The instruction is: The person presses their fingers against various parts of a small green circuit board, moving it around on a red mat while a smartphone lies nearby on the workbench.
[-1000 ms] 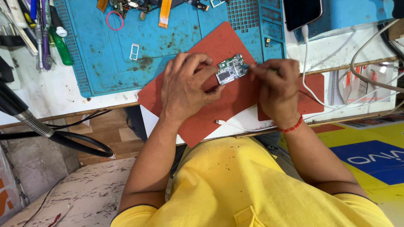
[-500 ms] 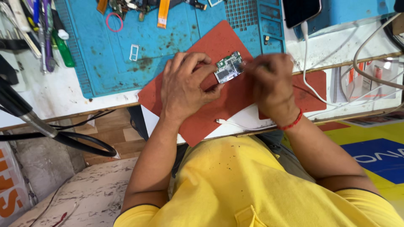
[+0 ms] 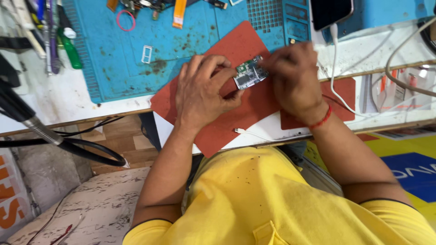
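The left hand [image 3: 202, 93] lay over a red mat [image 3: 236, 45], its fingers curled and closed on the near end of a small green board [image 3: 249, 75], which sat just above the mat between the 2 hands. The right hand [image 3: 293, 77] met the board from the other side, fingertips bunched together against its far edge; motion blur hid whether they pinched the board itself or some small tool, so that much could not be told. A red thread [image 3: 323, 120] circled the right wrist. The red mat rested tilted across a blue mat [image 3: 181, 50], stained with dark spots, on a white bench [image 3: 54, 102]. On the blue mat lay a pink ring [image 3: 126, 20], a small white frame [image 3: 146, 53] and an orange flex strip [image 3: 180, 12], all well apart from the hands. A green bottle [image 3: 71, 50] lay at the blue mat's left edge beside a row of tools [image 3: 47, 31]. A phone [image 3: 330, 12] sat at the top right with a white cable [image 3: 336, 81] running down from it past the right hand. A second white cable end [image 3: 240, 132] lay on the bench near the left forearm. A black hose [image 3: 68, 147] curved below the bench on the left. The person wore a yellow shirt [image 3: 268, 199].
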